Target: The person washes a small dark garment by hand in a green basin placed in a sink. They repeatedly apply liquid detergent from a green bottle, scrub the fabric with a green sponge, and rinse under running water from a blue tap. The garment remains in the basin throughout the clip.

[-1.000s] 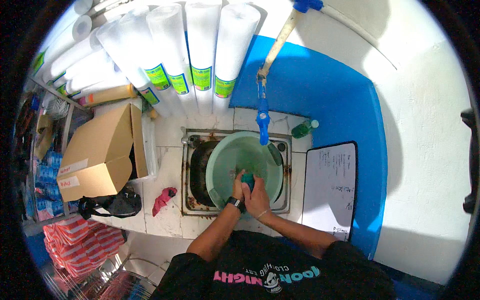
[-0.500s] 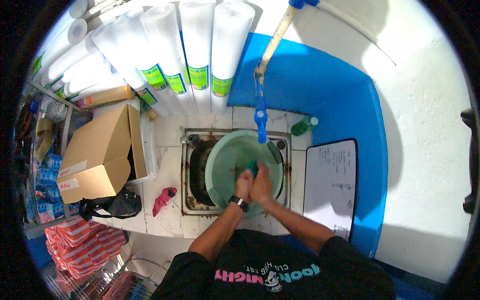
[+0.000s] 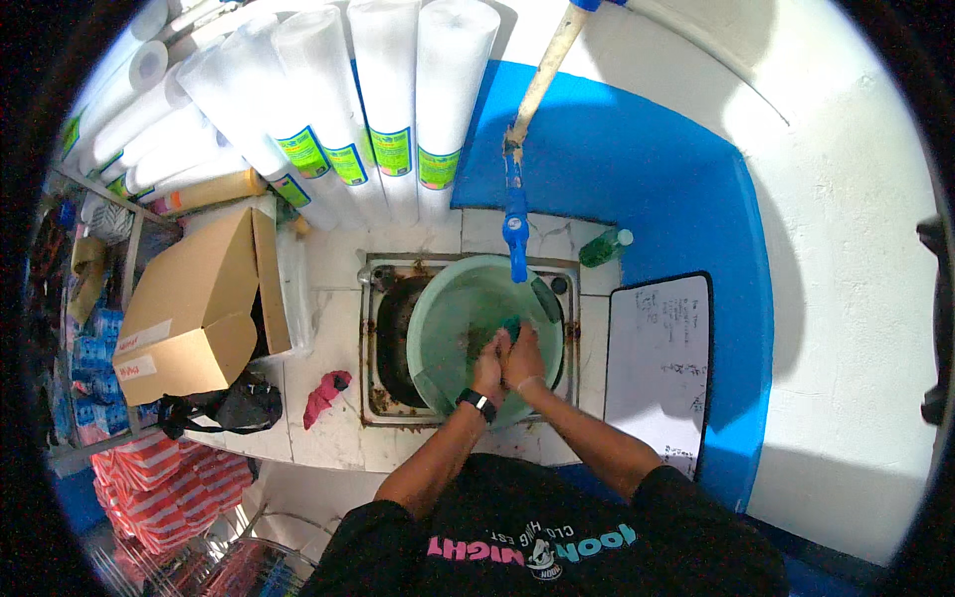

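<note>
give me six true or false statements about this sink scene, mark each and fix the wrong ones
1. Seen from above, the left hand and right hand are inside the rim of the pale green basin. True.
2. A small dark green item shows at the fingers. True.
3. A dark watch is on the right wrist. False: it is on the left wrist.
4. A pink cloth lies left of the sink. True.
5. The cardboard box is right of the basin. False: it is to the left.
6. The person's shirt is plain white. False: it is black with a print.
</note>
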The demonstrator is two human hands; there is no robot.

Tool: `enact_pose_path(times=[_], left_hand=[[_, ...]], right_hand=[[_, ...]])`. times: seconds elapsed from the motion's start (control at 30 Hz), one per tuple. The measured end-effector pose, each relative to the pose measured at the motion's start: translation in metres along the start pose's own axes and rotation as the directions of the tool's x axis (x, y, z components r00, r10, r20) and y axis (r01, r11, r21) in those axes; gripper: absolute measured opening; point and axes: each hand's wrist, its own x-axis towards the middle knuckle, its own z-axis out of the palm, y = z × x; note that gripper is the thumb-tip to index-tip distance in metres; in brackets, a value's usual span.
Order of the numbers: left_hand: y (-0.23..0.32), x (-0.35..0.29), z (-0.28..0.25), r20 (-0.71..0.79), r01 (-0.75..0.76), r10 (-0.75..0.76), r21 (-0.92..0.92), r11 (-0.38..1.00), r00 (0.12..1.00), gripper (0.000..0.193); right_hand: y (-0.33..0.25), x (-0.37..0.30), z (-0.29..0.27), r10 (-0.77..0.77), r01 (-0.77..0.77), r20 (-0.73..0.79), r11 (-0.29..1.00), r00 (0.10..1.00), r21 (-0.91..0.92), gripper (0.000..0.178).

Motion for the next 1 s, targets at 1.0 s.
enact_pose_path(times=[1.0], left_hand=[[-0.006, 0.019, -0.016, 0.237, 0.303, -0.197, -0.614, 0.729, 0.951, 0.037]], right_hand=[[0.004, -0.003, 0.002, 0.012, -0.028, 0.143, 0.994, 0.990, 0.105, 0.060]])
